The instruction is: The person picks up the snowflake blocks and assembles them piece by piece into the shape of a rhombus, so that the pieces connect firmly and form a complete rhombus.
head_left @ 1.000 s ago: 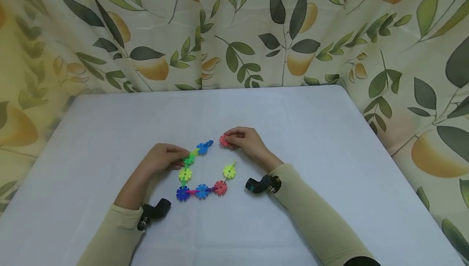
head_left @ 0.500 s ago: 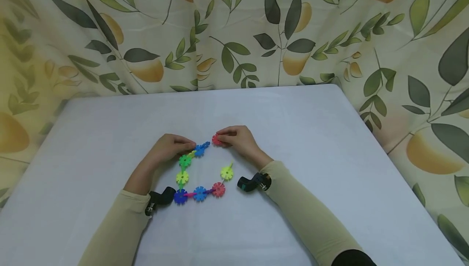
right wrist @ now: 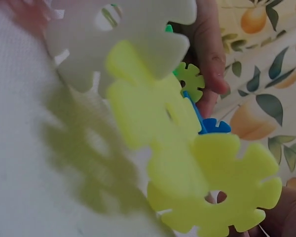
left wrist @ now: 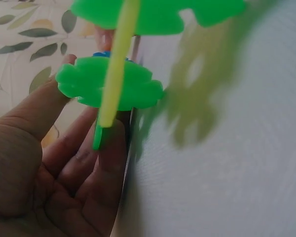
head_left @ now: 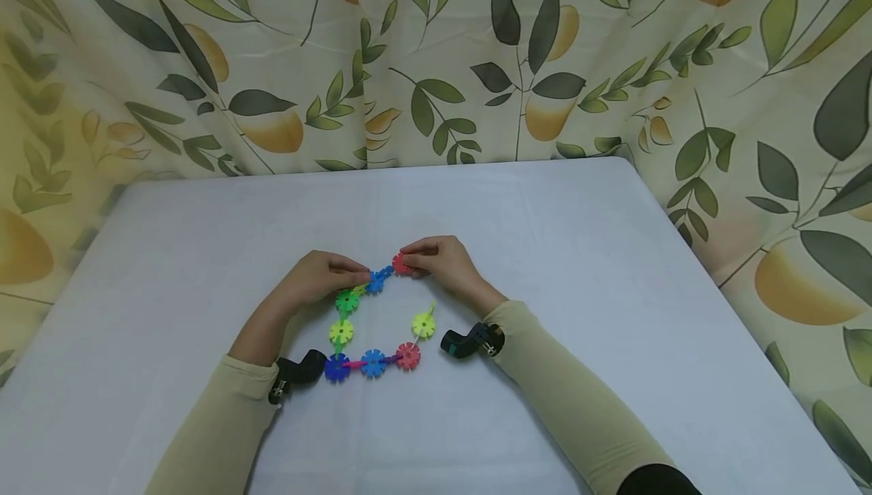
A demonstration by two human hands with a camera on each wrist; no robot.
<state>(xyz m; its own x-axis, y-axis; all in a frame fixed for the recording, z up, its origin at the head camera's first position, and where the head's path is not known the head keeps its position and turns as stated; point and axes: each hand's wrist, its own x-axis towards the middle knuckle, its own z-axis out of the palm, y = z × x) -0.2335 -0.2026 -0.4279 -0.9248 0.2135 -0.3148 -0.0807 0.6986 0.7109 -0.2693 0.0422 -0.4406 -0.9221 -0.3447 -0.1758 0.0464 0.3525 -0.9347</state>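
Notched plastic snowflake discs are joined into a chain that bends round in an open loop. My left hand (head_left: pixel 316 279) pinches the chain's far end at a blue disc (head_left: pixel 375 283). Beyond that, a smaller-looking blue disc (head_left: pixel 389 271) stands edge-on. My right hand (head_left: pixel 443 262) pinches a red disc (head_left: pixel 400 263), whose edge meets this blue end. At the loop's other end are a yellow disc (head_left: pixel 423 325) and an edge-on yellow one. The left wrist view shows a green disc (left wrist: pixel 118 86) before my fingers; in the right wrist view yellow discs (right wrist: pixel 232 177) mostly hide my right hand.
The chain's near side has a dark blue disc (head_left: pixel 337 368), a blue disc (head_left: pixel 373 363) and a red disc (head_left: pixel 408 356). A white cloth covers the table (head_left: pixel 579 253). A leaf-and-fruit patterned curtain (head_left: pixel 436 56) hangs behind it.
My left hand has shifted right along the chain, from the green disc to the blue one. My right hand has brought the red disc left, closing the gap to the chain's blue end.
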